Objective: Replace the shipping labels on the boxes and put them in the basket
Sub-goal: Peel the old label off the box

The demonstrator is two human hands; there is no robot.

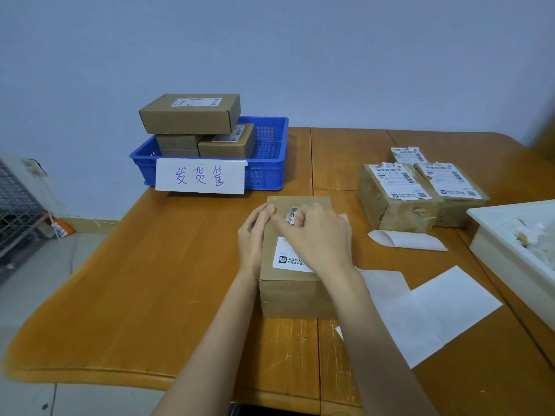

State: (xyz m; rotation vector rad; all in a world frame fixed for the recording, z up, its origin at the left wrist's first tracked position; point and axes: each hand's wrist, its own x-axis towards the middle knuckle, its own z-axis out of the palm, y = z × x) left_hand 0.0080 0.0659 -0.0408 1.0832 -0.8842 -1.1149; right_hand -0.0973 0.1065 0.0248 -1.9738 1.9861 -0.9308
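Right hand [315, 235] grip: fingers curled, pinching a peeled-up, crumpled curl of the old label [293, 214] near the far end of the box [295, 283]. Left hand [255, 235] lies along the box's left edge, fingers fairly straight, bracing it rather than clamping. Box sits flat on the bench [150, 280] right in front of me, long axis pointing away; part of the label [289, 259] is stuck down on the top face still. My read: box is light, stiff cardboard, so it'll slide under the peel unless I keep it pinned. Label looks thin and tears easily; the waiting boxes [396, 193] at right show ragged label edges. I'd hold the curl close to the peel line and pull low and slow. For moving the box I'd take it by the long sides, not the top. Blue basket [270, 172] at far left already holds several relabelled boxes [192, 115], stacked above its rim. Blank backing sheets [435, 313] lie to the right.
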